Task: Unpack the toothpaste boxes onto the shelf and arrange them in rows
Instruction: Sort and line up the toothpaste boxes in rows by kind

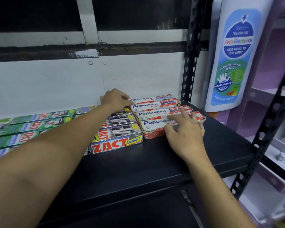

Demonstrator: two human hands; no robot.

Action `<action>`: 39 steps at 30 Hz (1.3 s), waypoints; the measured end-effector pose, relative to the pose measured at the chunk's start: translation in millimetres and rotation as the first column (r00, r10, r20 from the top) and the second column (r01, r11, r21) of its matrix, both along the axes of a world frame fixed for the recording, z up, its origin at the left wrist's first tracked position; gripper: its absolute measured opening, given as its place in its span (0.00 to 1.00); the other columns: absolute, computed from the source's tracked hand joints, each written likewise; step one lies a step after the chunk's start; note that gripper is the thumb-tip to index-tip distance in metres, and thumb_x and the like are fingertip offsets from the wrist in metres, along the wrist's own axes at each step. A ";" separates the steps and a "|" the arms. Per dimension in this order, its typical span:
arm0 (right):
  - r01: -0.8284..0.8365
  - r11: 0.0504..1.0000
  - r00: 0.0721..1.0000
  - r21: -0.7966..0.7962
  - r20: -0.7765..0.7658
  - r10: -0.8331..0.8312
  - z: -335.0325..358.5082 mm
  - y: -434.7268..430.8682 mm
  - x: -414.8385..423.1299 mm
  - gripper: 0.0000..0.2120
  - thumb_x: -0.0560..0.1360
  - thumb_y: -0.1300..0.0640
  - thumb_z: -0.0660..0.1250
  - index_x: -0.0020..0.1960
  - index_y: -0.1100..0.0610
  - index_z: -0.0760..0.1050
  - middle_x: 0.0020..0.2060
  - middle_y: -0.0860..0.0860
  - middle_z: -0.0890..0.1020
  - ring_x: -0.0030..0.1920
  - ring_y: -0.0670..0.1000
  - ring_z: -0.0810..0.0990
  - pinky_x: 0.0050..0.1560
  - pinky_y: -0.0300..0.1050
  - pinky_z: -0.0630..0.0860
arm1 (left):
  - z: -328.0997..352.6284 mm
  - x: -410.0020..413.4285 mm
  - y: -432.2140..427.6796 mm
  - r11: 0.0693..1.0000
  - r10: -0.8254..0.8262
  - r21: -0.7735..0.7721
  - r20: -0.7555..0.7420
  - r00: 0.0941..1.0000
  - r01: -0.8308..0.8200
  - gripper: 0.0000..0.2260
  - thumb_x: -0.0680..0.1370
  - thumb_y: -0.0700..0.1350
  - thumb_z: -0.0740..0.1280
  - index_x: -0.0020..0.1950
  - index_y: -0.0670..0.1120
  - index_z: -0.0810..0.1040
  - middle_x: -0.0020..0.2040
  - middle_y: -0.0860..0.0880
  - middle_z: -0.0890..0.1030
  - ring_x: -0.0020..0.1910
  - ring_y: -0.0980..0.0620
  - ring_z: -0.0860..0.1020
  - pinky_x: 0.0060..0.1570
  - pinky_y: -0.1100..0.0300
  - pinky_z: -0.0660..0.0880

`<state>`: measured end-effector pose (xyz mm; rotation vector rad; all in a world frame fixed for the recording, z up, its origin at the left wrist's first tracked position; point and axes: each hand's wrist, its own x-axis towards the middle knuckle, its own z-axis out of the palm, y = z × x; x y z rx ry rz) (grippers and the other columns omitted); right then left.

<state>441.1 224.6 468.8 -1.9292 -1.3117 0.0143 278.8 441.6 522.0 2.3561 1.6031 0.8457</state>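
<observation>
- Black shelf (pixel 155 162) against a white wall (pixel 48 86).
- Pepsodent boxes (pixel 152 112) in rows: right hand (pixel 184 134) fingers spread on the front box.
- Left hand (pixel 115 100) fingers curled at the rear boxes' ends, grip unclear.

- Black shelf (pixel 171 162) on a slotted metal frame (pixel 190 76).
- Green toothpaste boxes (pixel 39 122) lie flat in rows at its left.
- Grey boxes (pixel 120 137) lie stacked in the middle.
- Red-and-white boxes (pixel 151 112) lie just right, touching the grey ones.
</observation>
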 end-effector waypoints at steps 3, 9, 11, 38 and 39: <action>-0.003 1.000 1.000 -0.012 0.016 0.003 0.1 1.0 -0.2 0.19 0.77 0.49 0.60 0.66 0.43 0.75 0.78 0.49 0.58 0.79 0.56 0.45 0.77 0.61 0.41 | -2.3 1.1 0.4 1.000 0.019 0.002 0.022 1.000 -0.019 0.20 0.72 0.61 0.73 0.59 0.54 0.83 0.58 0.53 0.83 0.62 0.48 0.75 0.64 0.48 0.66; -0.004 1.000 1.000 -0.003 0.029 0.004 -1.0 2.5 -0.6 0.18 0.77 0.49 0.59 0.65 0.43 0.76 0.78 0.50 0.59 0.79 0.56 0.46 0.76 0.60 0.42 | -3.9 -2.5 5.2 0.999 0.018 -0.040 0.096 0.995 -0.015 0.20 0.70 0.61 0.75 0.58 0.54 0.84 0.58 0.53 0.83 0.62 0.49 0.76 0.65 0.45 0.69; -0.006 1.000 0.999 -0.006 0.036 0.006 -0.5 2.1 -0.8 0.18 0.77 0.49 0.59 0.65 0.43 0.76 0.78 0.50 0.59 0.79 0.56 0.46 0.76 0.60 0.42 | -4.3 -4.2 7.0 0.999 0.003 -0.049 0.095 0.995 0.001 0.20 0.70 0.62 0.75 0.58 0.54 0.84 0.58 0.53 0.84 0.61 0.49 0.77 0.64 0.45 0.70; -0.428 0.896 0.824 0.118 0.458 0.333 12.3 -20.0 -115.8 0.23 0.76 0.37 0.58 0.68 0.44 0.74 0.73 0.46 0.68 0.78 0.54 0.54 0.75 0.60 0.51 | -29.3 -281.4 -197.9 0.957 0.163 0.265 -0.162 0.973 -0.116 0.34 0.72 0.74 0.53 0.70 0.58 0.74 0.69 0.57 0.75 0.72 0.54 0.68 0.69 0.54 0.53; -0.449 0.889 0.808 0.094 0.468 0.359 12.2 -16.6 -134.1 0.24 0.77 0.37 0.57 0.70 0.44 0.72 0.74 0.47 0.67 0.79 0.54 0.54 0.76 0.60 0.51 | -33.7 -285.4 -199.1 0.962 0.155 0.255 -0.207 0.966 -0.100 0.33 0.73 0.74 0.52 0.71 0.59 0.73 0.71 0.58 0.73 0.73 0.56 0.66 0.71 0.55 0.51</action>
